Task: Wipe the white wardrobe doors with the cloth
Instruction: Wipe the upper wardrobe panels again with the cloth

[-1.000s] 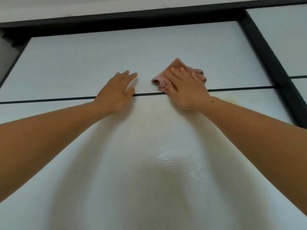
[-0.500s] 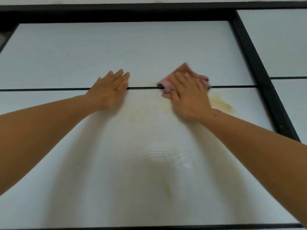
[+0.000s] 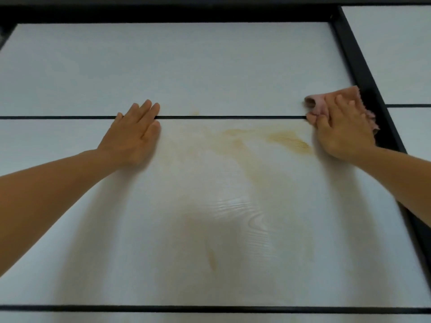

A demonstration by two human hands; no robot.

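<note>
A white wardrobe door (image 3: 177,73) with wood grain fills the view, split by thin black horizontal lines. My right hand (image 3: 342,129) presses a pink cloth (image 3: 319,102) flat against the door at its right edge, beside the black frame; most of the cloth is hidden under the fingers. My left hand (image 3: 135,134) rests flat on the door across the upper black line, fingers straight. Between the hands lies a yellowish smear (image 3: 289,141) on the white panel.
A black vertical frame (image 3: 363,73) bounds the door on the right, with a second white door (image 3: 396,52) beyond it. A black top rail (image 3: 163,12) runs along the top. Another faint yellow mark (image 3: 211,257) sits lower on the panel.
My right hand has slid the cloth rightward along the black line from the door's middle to its right edge, uncovering the yellowish smear. My left hand has stayed in place.
</note>
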